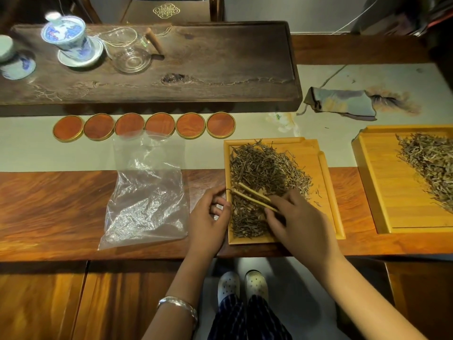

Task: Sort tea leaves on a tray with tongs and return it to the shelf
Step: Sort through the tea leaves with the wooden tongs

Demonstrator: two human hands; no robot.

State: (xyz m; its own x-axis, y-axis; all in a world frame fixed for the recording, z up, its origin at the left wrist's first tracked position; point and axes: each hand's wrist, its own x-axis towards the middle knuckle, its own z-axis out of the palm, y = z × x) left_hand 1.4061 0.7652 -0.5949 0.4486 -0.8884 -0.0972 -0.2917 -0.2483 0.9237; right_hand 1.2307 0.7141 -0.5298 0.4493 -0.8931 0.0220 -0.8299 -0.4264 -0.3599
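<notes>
Sorting step: right hand (297,218) gripping tongs (255,198) over tea leaves (257,168); left hand (208,217) curled, contents unclear. Next: pinch gently.

The right hand (297,220) covers the near ends of the tongs (255,196) and the near right part of the tea leaves (259,173) on the small tray (329,192). A second tray (372,182) runs off the right edge, its pile cut short. At the far left a white cup (6,46) is clipped by the edge and its lid is blurred. The left hand (208,217) hides part of the small tray's left rim, perhaps touching it.
</notes>
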